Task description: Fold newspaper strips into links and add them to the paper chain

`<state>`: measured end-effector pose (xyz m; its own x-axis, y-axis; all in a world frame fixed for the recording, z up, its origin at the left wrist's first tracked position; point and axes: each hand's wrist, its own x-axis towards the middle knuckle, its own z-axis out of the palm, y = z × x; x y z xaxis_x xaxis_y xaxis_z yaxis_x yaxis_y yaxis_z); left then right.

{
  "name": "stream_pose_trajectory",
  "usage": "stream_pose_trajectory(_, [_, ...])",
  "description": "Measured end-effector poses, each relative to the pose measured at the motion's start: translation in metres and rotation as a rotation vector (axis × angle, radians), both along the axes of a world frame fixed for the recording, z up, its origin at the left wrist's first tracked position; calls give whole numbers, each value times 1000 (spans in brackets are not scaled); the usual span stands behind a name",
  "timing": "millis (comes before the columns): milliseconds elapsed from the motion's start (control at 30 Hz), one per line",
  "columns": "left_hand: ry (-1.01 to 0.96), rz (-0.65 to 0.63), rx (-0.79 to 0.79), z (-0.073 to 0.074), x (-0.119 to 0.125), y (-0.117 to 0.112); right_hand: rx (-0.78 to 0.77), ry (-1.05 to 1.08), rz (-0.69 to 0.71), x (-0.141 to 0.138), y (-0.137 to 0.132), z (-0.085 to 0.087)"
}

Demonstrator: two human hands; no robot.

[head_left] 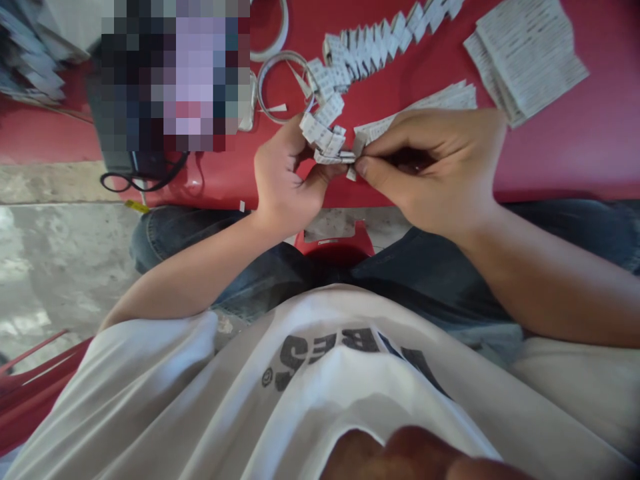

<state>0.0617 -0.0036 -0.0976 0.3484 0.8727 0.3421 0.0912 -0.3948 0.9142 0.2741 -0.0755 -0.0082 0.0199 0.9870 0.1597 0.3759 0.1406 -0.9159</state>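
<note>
A long chain of folded printed paper links (360,53) snakes across the red table (575,147) from the top right down to my hands. My left hand (283,180) is closed on the chain's near end, just above the table's front edge. My right hand (435,170) pinches a small folded paper piece (345,159) with thumb and forefinger, pressed against that same end of the chain. Both hands meet at this point.
A stack of printed paper sheets (525,57) lies at the top right, and cut strips (440,100) lie behind my right hand. Two tape rings (280,83) sit near the chain. A blurred dark object with a black cord (140,177) stands at the left.
</note>
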Motion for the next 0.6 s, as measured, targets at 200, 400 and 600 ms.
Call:
stream_pose_trajectory(200, [-113,-129,-129,-3,1,7,27,87,47,3,8,-7])
stream_pose_trajectory(400, [-146,-105,-326,6,3,13,93,270,109,11,20,-19])
stream_pose_trajectory(600, [-166,-175,-345,8,4,10,186,252,134,11,21,-21])
